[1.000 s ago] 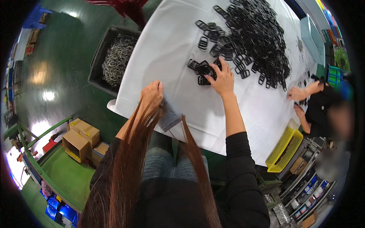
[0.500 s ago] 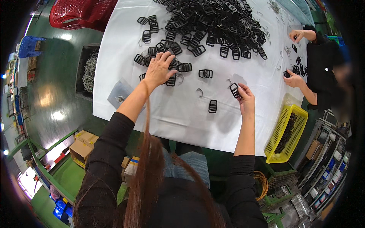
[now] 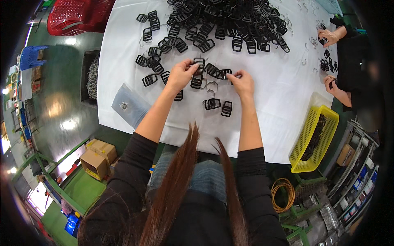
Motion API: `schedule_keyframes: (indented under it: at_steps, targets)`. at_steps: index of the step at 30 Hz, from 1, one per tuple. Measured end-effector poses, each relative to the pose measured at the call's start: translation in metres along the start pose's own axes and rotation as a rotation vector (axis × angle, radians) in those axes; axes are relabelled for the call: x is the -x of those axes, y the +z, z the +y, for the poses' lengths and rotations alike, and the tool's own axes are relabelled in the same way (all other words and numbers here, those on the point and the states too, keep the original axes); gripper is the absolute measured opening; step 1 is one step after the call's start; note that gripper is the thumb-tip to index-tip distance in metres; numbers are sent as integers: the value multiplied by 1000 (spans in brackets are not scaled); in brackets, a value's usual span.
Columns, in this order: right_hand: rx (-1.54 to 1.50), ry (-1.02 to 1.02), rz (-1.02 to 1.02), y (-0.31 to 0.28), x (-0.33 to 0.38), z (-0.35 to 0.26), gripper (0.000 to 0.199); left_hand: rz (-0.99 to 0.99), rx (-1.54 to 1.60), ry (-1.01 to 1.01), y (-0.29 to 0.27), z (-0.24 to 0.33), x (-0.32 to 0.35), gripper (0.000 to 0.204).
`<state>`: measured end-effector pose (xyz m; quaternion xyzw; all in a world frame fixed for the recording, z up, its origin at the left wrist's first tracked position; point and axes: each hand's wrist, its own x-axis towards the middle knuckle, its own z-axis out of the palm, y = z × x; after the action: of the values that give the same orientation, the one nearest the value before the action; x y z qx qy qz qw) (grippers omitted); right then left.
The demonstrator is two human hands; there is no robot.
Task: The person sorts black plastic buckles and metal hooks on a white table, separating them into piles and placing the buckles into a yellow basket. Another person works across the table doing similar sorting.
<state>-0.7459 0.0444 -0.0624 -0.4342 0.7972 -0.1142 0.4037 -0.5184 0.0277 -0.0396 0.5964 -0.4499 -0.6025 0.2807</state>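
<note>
My left hand [image 3: 182, 76] pinches a black plastic slide buckle [image 3: 199, 62] between thumb and fingertips, over another buckle on the white tabletop. Opposite it, my right hand [image 3: 243, 85] has thumb and forefinger closed at the right edge of a second black buckle [image 3: 225, 74]; its other fingers are curled. Between the hands lies a buckle [image 3: 212, 70], and just below it are thin bent metal hooks [image 3: 212, 86]. Nearer to me rest a buckle with a hook [image 3: 212, 104] and a single buckle [image 3: 226, 109]. Several loose buckles [image 3: 150, 79] lie left of my left hand.
A large heap of black buckles [image 3: 230, 20] covers the far part of the white-covered table [image 3: 275, 123]. A clear plastic bag [image 3: 130, 107] with small metal pieces lies left. At the right edge stands a yellow basket [image 3: 294, 160] of dark pieces. A co-worker's hands [image 3: 335, 36] handle buckles at right.
My left hand has moved right, and buckles now lie spread between my hands. My right hand has come left; the hooked buckle it held up is out of it. The view has shifted slightly.
</note>
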Motion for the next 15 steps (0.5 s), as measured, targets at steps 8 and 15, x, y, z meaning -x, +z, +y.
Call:
schedule_keyframes:
  at_steps: [8,15]
  targets:
    - [195,-24,170,6,6,-7,42,-161,-527,-29,-23,20,-12,33]
    - [-363,-18,-21,-10,16,-3,24,-154,37,-201,-52,26,-29,24]
